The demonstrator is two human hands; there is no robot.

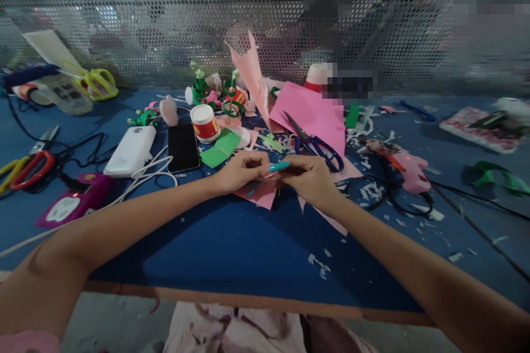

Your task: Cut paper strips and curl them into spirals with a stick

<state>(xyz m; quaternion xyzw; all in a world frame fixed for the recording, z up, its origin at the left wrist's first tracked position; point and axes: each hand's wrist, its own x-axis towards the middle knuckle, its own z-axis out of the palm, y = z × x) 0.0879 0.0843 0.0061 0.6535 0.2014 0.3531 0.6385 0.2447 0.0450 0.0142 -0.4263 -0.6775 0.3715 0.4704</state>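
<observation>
My left hand (242, 172) and my right hand (308, 176) meet over the middle of the blue table. Between their pinched fingertips is a small teal piece (279, 166), held from both sides, with a bit of pink at its left end. Just below the fingers lies pink paper (263, 196) on the table. Dark-handled scissors (318, 150) rest beyond my right hand on a bright pink sheet (310, 113). Green paper (221, 148) lies beyond my left hand, beside a red and white jar (204, 123).
A black phone (183, 148), white power bank (130, 150), purple power strip (77, 198) and red-yellow scissors (31, 168) lie left. A pink glue gun (414, 172) with a cable and paper scraps are right. A perforated metal screen (165, 22) stands behind.
</observation>
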